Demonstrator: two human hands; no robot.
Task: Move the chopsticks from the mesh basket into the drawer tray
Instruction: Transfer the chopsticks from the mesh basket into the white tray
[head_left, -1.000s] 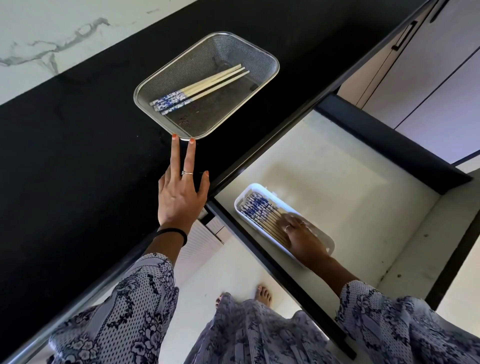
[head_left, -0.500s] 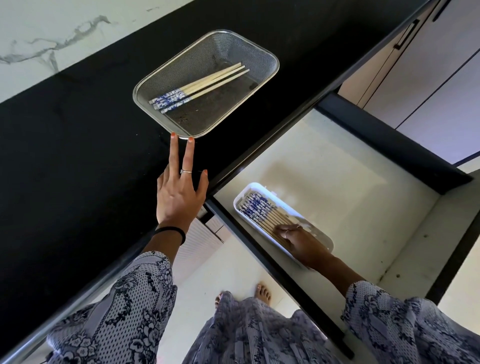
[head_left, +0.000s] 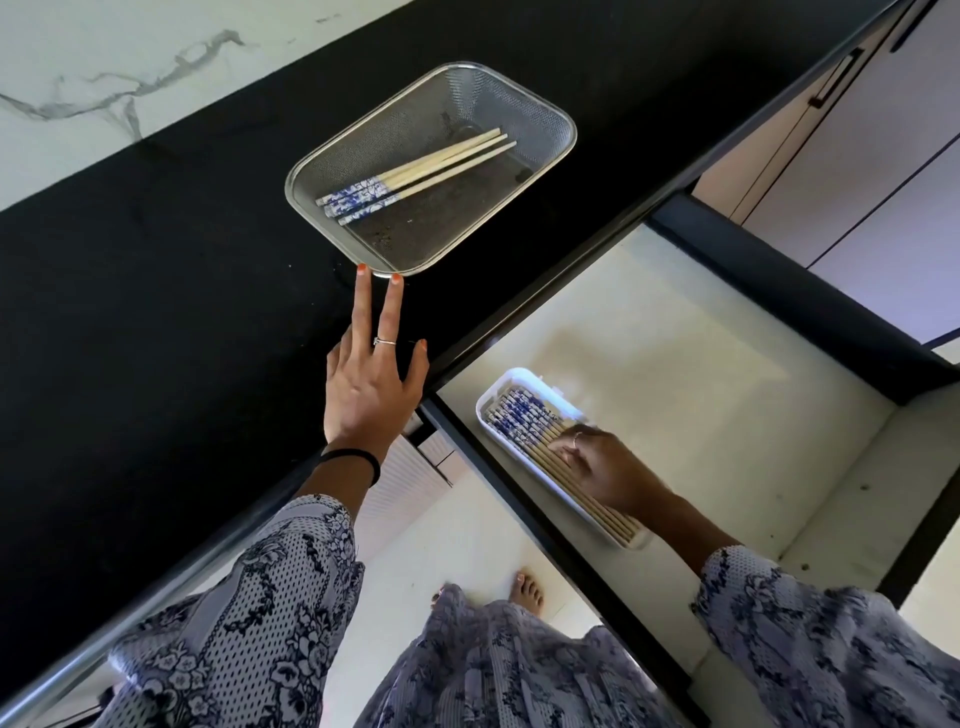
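Note:
A steel mesh basket (head_left: 550, 124) sits on the black countertop with three chopsticks (head_left: 415, 174) in it, pale wood with blue-patterned ends. My left hand (head_left: 371, 384) lies flat on the counter, two fingertips touching the basket's near rim. In the open drawer a white tray (head_left: 519, 376) holds several matching chopsticks (head_left: 530, 434) side by side. My right hand (head_left: 605, 470) rests over the tray's chopsticks, fingers bent and touching them; I cannot see it gripping any.
The drawer (head_left: 701, 395) has a pale floor with room beyond the tray. Its dark front rail (head_left: 519, 499) runs diagonally between counter and tray. Cabinet doors (head_left: 857, 171) stand at the upper right. My bare feet (head_left: 527, 590) are on the floor below.
My right hand has slid back along the tray toward me, uncovering more of the chopsticks. My left hand stays at the basket's rim.

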